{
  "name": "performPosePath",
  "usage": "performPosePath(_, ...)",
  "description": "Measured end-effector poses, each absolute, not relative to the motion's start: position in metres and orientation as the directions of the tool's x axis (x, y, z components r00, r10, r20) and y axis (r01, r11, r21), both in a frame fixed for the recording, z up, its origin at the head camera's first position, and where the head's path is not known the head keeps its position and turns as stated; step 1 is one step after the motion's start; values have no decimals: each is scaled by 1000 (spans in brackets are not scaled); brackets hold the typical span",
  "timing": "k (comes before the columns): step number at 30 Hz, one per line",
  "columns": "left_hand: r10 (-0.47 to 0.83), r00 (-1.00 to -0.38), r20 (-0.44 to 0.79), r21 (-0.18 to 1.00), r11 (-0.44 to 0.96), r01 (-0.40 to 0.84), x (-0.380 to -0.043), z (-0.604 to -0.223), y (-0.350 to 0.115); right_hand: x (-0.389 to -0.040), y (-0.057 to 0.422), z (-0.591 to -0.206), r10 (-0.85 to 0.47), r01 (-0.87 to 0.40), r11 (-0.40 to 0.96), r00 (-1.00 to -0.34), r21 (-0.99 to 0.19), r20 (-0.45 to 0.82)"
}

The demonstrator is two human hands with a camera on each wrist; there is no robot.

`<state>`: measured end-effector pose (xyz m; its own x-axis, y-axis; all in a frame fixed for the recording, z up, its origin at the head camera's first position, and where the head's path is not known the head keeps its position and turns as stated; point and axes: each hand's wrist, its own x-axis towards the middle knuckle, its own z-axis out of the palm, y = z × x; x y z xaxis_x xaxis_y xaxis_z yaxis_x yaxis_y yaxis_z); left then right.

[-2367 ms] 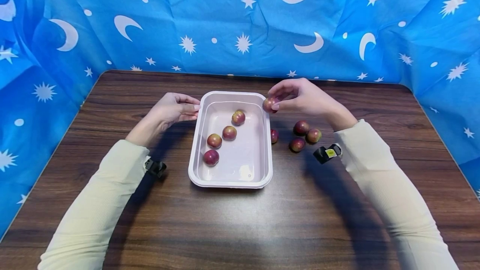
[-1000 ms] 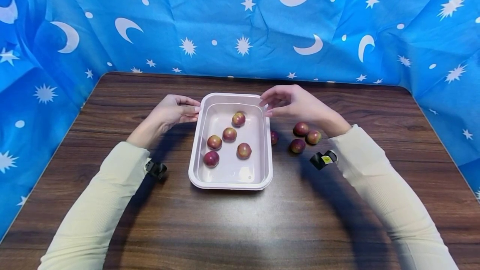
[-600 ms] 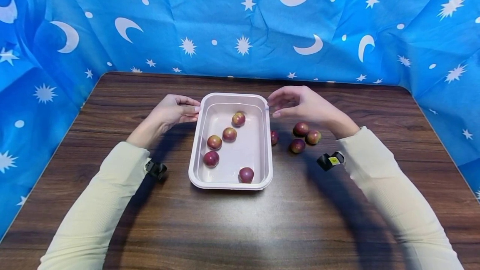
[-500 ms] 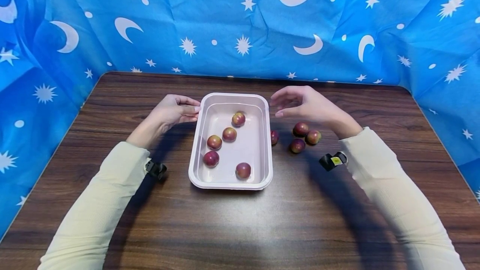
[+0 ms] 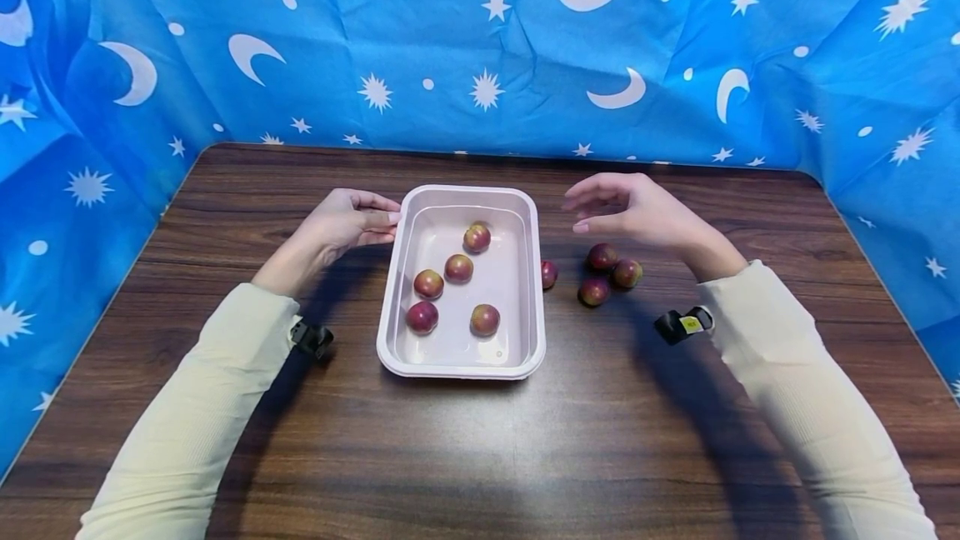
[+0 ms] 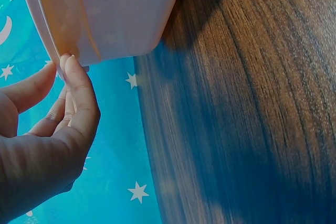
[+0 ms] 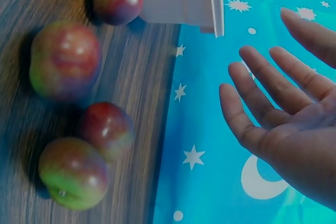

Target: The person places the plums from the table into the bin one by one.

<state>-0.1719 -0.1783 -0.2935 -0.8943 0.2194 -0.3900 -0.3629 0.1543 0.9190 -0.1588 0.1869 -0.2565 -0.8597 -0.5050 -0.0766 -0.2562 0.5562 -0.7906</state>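
In the head view, one pale tray [image 5: 462, 371] rests on the dark wood-grain surface [image 5: 480, 457] with five round, plum-like fruits [image 5: 459, 268] inside: four down its left and far middle, one at the near right. Four more lie on the surface outside its right wall: a close group of three fruits [image 5: 595, 291], and a lone fruit [image 5: 550, 274] partly hidden by the rim, making nine. Two hands show, each in a cream sleeve [image 5: 180, 407]. The left hand [image 5: 337, 219] pinches the tray's left rim; the right hand [image 5: 618, 207] hovers beyond the group of three, its fingers loosely bent around nothing. Each wrist carries one black device [image 5: 311, 338]; the right one bears a yellow label [image 5: 692, 323] whose writing is too small to read. Behind hangs a blue cloth [image 5: 450, 32] printed with white moons, stars and dots.

In the left wrist view, the thumb and forefinger grip the rim of the one tray, the other fingers bent beneath it.

In the right wrist view, four fruits lie on the surface, one just beside the tray's wall. The hand shows its palm, fingers spread and holding nothing, well apart from them.
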Motion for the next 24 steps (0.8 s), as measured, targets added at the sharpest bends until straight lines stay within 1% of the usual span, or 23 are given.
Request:
performPosePath(6,212,-898,-386,922,132,-364,-172,-294,-178,-158,198,-259,-488,-247,560,-870,-791,-74)
performPosePath(16,232,-896,-377,925,142,-353,-172,-295,-179,-154,217,-265,-465,-225,557,-882,-800,-76)
performPosePath(24,234,-896,-377,926,127,-357,-172,-295,-179,-150,229,-270,-427,-176,565,-898,-806,-103)
